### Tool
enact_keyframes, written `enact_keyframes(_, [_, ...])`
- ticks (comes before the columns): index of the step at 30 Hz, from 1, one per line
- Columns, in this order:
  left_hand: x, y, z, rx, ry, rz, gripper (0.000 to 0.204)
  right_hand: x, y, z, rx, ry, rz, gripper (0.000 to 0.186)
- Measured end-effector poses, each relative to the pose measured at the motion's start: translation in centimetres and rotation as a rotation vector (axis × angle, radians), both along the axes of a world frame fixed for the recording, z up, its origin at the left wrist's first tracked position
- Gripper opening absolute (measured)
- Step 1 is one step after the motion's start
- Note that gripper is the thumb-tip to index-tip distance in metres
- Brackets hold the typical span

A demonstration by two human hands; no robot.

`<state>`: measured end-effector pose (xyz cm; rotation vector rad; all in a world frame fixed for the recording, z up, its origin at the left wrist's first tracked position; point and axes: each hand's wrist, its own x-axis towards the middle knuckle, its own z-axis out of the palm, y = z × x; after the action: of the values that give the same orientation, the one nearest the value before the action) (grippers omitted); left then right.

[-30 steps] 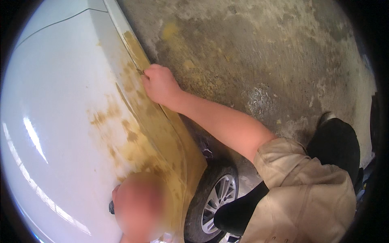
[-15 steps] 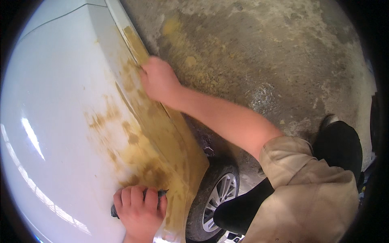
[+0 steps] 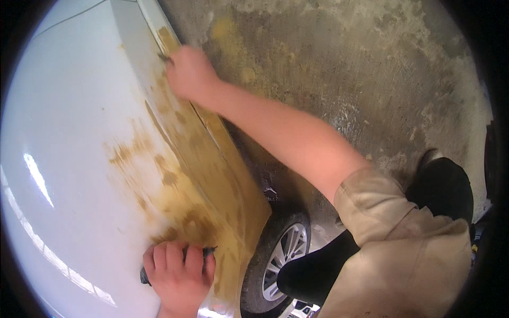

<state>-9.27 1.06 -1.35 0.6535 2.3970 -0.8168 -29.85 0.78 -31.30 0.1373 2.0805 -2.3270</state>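
Right hand point(image 3: 190, 73) has slid further up the car's edge since half a second ago, arm stretched out more; left hand point(image 3: 177, 270) has stayed low on the panel. Left hand is curled shut over a dark sanding block point(image 3: 208, 250), whose ends poke out either side of the knuckles, pressed flat on the white car fender point(image 3: 69, 159). Right hand is loosely closed against the fender's upper edge, with something small and dark at its fingertips, too blurred to tell if it is held. Tan filler patches point(image 3: 185, 180) spread between the two hands and run down the panel edge toward the left hand. Just right of the left hand sits the wheel point(image 3: 283, 254) with silver spokes. Stained concrete floor point(image 3: 344, 69) lies beyond the right forearm. Beige sleeve point(image 3: 371, 206) covers the right upper arm; a dark shoe point(image 3: 445, 185) is beside it.
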Motion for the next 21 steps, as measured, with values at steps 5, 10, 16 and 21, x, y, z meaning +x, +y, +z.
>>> enact_keyframes(5, [-0.2,0.2,-0.2,0.005,0.007,0.044,0.026,3.2,-0.9,-0.7,-0.076,0.071,-0.133,0.02])
enact_keyframes(10, [-0.2,-0.1,0.1,0.017,-0.005,0.036,0.026,5.0,-0.5,-0.7,-0.139,0.117,-0.112,0.016])
enact_keyframes(16, [0.1,0.1,0.0,0.004,0.001,0.052,0.022,1.9,-0.6,-0.2,-0.024,0.006,-0.066,0.016])
enact_keyframes(21, [-0.4,0.4,-0.3,0.028,0.033,0.047,0.021,8.3,-0.2,-0.1,-0.194,0.073,-0.123,0.015])
